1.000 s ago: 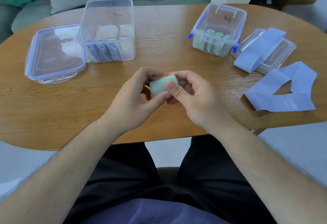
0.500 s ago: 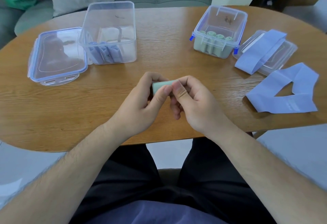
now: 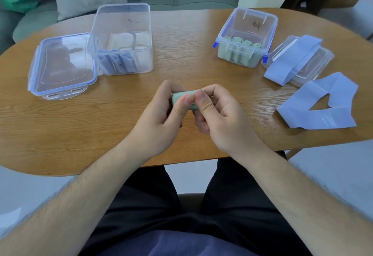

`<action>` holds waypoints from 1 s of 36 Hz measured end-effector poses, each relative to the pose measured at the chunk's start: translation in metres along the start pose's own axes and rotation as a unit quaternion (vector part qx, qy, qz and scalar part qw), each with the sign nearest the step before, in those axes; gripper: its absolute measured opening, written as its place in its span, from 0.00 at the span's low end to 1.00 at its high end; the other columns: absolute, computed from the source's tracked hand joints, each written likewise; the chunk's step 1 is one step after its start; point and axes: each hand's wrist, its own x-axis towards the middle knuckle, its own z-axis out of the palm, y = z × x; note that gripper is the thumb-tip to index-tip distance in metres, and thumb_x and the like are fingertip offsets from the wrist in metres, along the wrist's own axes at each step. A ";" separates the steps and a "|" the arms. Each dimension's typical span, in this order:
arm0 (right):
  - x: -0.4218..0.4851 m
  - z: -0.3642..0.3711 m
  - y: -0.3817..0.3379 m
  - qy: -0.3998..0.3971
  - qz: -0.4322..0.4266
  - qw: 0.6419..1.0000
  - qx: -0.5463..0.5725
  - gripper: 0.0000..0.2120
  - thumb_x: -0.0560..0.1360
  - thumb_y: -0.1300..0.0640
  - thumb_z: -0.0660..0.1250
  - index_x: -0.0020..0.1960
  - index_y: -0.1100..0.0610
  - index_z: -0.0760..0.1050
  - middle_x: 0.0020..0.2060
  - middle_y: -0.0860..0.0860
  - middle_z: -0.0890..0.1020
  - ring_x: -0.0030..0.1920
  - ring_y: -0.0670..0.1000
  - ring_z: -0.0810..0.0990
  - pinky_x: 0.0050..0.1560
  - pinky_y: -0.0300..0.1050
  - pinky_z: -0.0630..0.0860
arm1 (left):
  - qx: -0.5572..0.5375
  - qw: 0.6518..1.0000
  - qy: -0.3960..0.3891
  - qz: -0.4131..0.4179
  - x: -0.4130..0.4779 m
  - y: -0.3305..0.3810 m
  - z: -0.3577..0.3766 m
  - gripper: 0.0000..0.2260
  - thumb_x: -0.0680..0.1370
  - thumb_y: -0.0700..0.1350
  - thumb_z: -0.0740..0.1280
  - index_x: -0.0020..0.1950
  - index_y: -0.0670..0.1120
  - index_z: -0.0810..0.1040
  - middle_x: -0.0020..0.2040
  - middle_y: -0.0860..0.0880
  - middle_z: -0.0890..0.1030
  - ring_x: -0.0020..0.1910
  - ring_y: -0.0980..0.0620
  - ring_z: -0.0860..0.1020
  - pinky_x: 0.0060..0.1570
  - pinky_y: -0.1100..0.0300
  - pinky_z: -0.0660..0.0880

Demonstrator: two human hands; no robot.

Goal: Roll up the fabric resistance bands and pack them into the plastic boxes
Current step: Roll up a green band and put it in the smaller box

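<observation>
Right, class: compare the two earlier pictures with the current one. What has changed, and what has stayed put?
The thumb of the left hand has slid up over the front of the pale green rolled fabric band, meeting that of the right hand, so less of the roll shows. Both hands hold it throughout. The clear plastic boxes, their lids and the loose blue fabric bands have not moved.

Nothing legible; the scribble on the right box (image 3: 223, 31) is unreadable.
</observation>
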 end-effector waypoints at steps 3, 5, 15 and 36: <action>0.001 0.000 0.003 0.007 -0.005 1.000 -0.021 0.16 0.84 0.51 0.60 0.53 0.65 0.71 0.28 0.46 0.72 0.26 0.46 0.68 0.28 0.40 0.65 | -0.007 1.000 -0.001 -0.020 -0.001 -0.001 0.000 0.11 0.84 0.53 0.58 0.53 0.46 0.72 0.36 0.49 0.74 0.35 0.47 0.74 0.37 0.43 0.75; 0.001 0.000 0.004 0.012 -0.007 0.999 -0.040 0.15 0.83 0.49 0.61 0.53 0.63 0.72 0.28 0.46 0.73 0.27 0.47 0.69 0.29 0.41 0.66 | -0.013 1.000 -0.010 -0.026 -0.001 -0.001 -0.001 0.14 0.83 0.56 0.57 0.53 0.46 0.72 0.36 0.50 0.74 0.36 0.48 0.74 0.40 0.44 0.75; 0.000 -0.003 0.000 -0.026 0.026 0.999 0.007 0.19 0.78 0.42 0.59 0.53 0.59 0.72 0.36 0.55 0.75 0.30 0.48 0.71 0.29 0.40 0.68 | 0.037 0.999 0.004 0.013 0.000 -0.007 -0.001 0.08 0.84 0.50 0.60 0.55 0.46 0.71 0.38 0.45 0.75 0.36 0.41 0.73 0.36 0.44 0.73; 0.002 -0.011 0.001 0.000 -0.001 0.998 -0.064 0.07 0.82 0.58 0.64 0.57 0.61 0.74 0.35 0.49 0.80 0.32 0.43 0.75 0.35 0.37 0.73 | -0.136 0.989 -0.053 -0.032 0.002 -0.015 -0.005 0.08 0.81 0.43 0.64 0.59 0.41 0.73 0.39 0.46 0.76 0.39 0.52 0.74 0.41 0.61 0.72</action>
